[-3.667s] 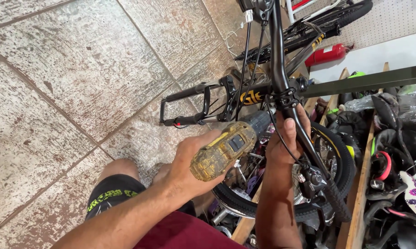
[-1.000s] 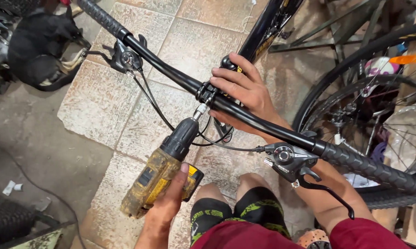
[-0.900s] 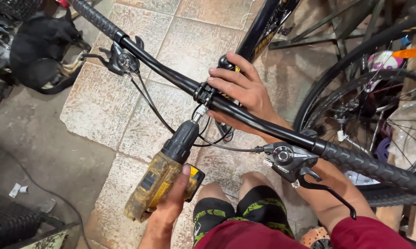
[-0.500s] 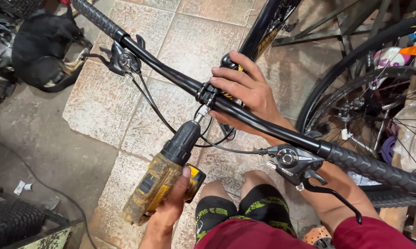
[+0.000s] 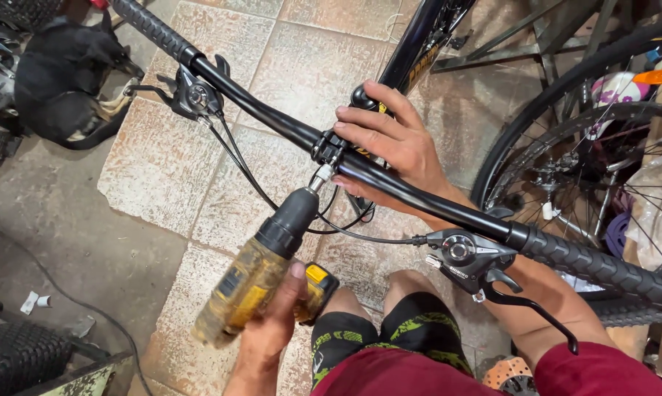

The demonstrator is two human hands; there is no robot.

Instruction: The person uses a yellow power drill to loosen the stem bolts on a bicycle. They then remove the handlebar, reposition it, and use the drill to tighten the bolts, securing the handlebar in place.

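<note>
My left hand (image 5: 271,326) grips a worn yellow and black cordless drill (image 5: 252,284) by its handle. The drill points up and to the right, with its bit at the stem clamp (image 5: 329,149) in the middle of a black bicycle handlebar (image 5: 272,111). My right hand (image 5: 390,143) reaches over the bar and wraps around the stem and bar just right of the clamp. A brake and shifter unit (image 5: 466,257) sits on the bar's right side, another (image 5: 192,95) on its left side, with cables looping below.
A spoked bicycle wheel (image 5: 565,147) stands at the right. A black bag (image 5: 60,81) lies at the upper left and a knobby tyre (image 5: 16,352) at the lower left. Stone floor tiles (image 5: 162,169) run under the bar; my knees are below it.
Since 3.7 s ago the view has swung from the bike's frame area to the handlebar. Over the last second both hands and the drill have stayed at the clamp.
</note>
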